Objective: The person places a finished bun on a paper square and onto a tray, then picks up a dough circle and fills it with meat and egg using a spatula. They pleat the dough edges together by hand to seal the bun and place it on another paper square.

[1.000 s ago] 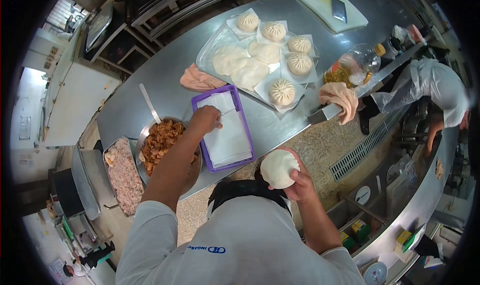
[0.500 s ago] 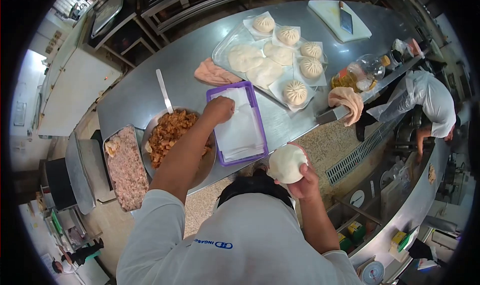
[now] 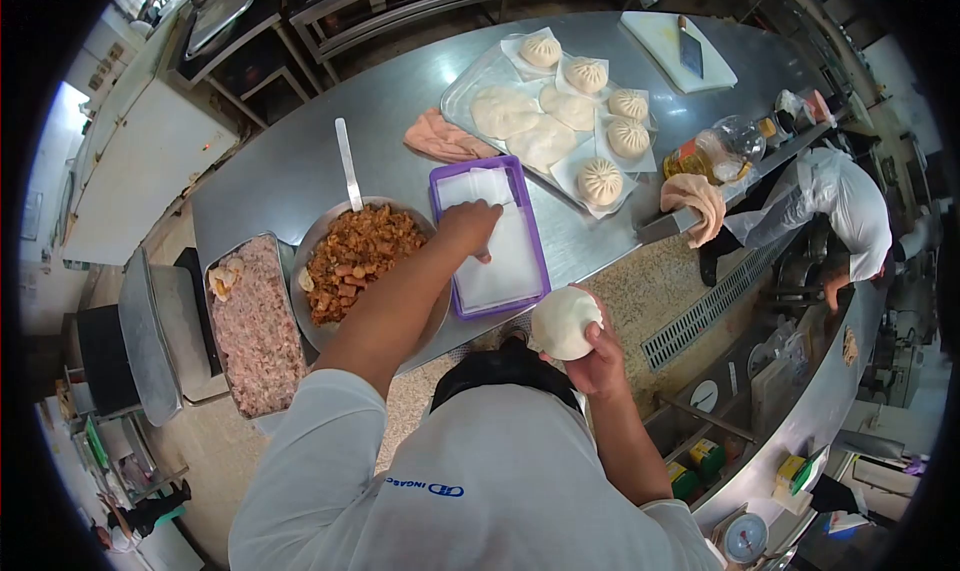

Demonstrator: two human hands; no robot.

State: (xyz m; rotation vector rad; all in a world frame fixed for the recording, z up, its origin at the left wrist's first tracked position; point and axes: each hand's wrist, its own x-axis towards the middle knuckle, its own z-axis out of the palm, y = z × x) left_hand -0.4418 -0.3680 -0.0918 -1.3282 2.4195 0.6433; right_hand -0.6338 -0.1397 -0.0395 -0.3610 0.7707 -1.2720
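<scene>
Reaching left hand [image 3: 470, 231], cupped right hand [image 3: 600, 359]

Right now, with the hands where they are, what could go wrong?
The right hand holds the dough bun beyond the edge of the table, so a loose grip could drop it on the floor. The left hand is at the white paper sheets; several might lift together. The left forearm passes above the brown filling and may brush it.
</scene>
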